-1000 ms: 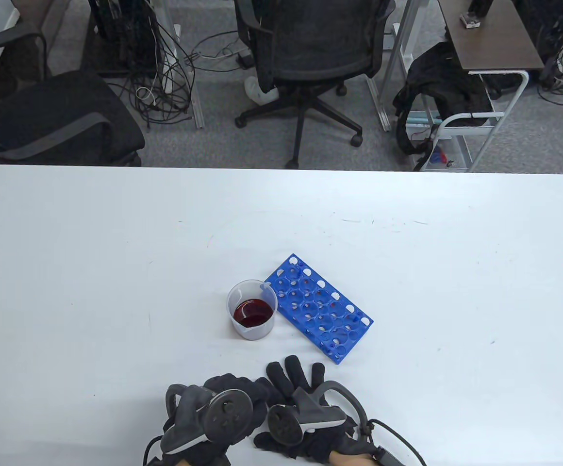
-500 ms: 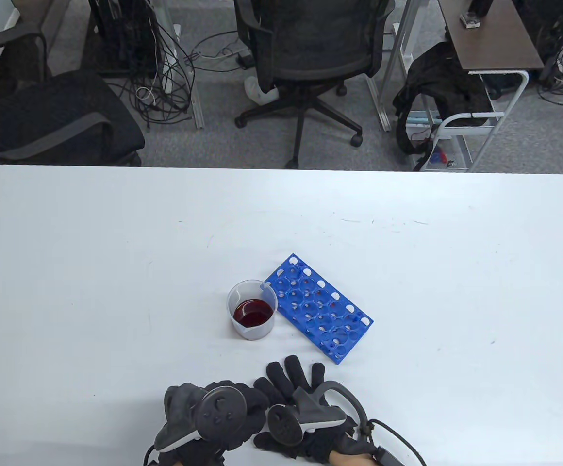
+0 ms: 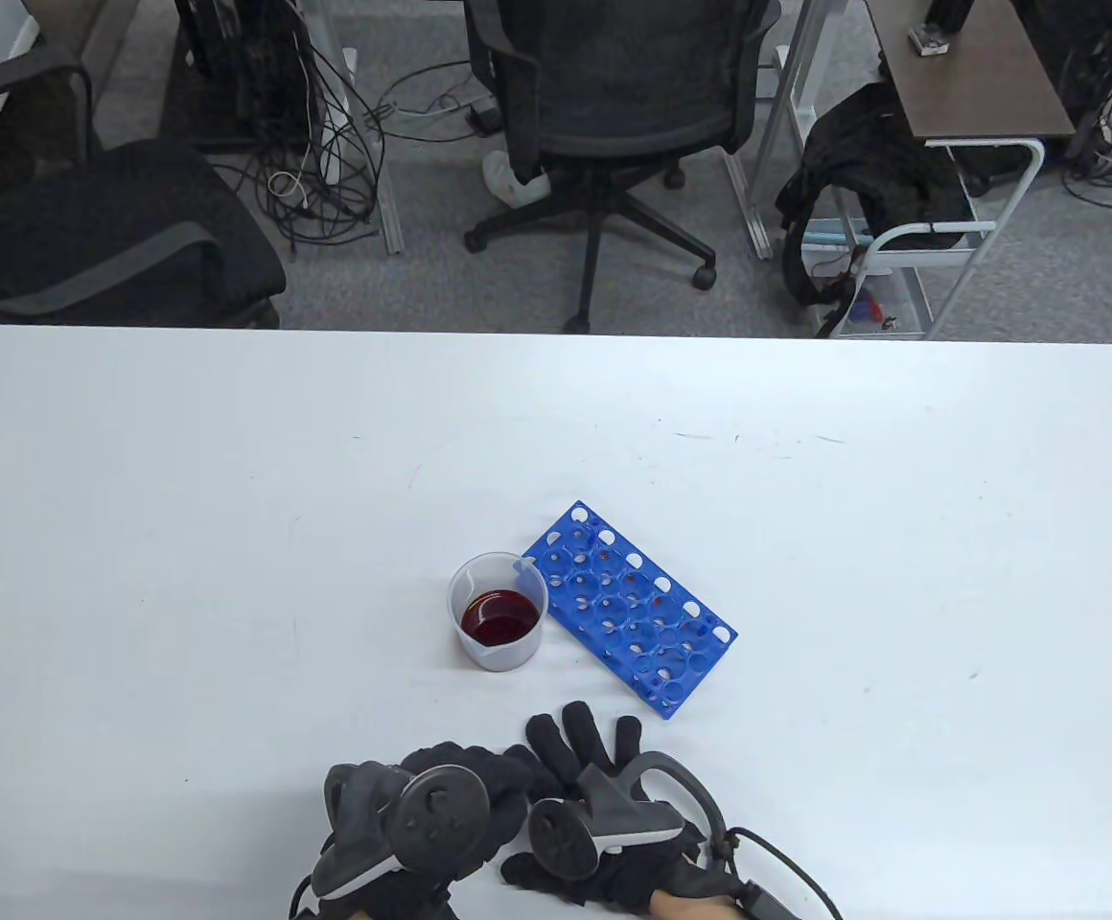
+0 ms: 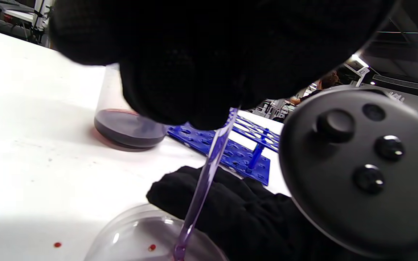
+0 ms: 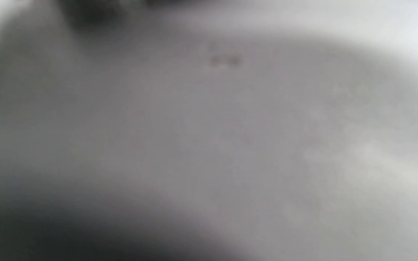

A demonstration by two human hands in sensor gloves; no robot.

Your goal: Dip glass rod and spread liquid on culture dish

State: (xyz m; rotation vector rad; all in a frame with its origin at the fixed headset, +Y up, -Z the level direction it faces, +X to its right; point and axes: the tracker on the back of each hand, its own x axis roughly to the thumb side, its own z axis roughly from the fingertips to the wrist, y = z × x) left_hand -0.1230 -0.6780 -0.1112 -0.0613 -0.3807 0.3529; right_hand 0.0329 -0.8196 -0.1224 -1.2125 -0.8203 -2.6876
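A white table [image 3: 230,537] fills the lower frame. At centre stand a clear beaker of dark red liquid [image 3: 498,613] and, touching its right side, a blue tube rack [image 3: 628,609]; a clear culture dish [image 4: 136,239] rests at bottom centre.

Black office chairs [image 3: 613,115], cables [image 3: 326,144] and grey carpet [image 3: 422,287] behind the white table [image 3: 230,479].
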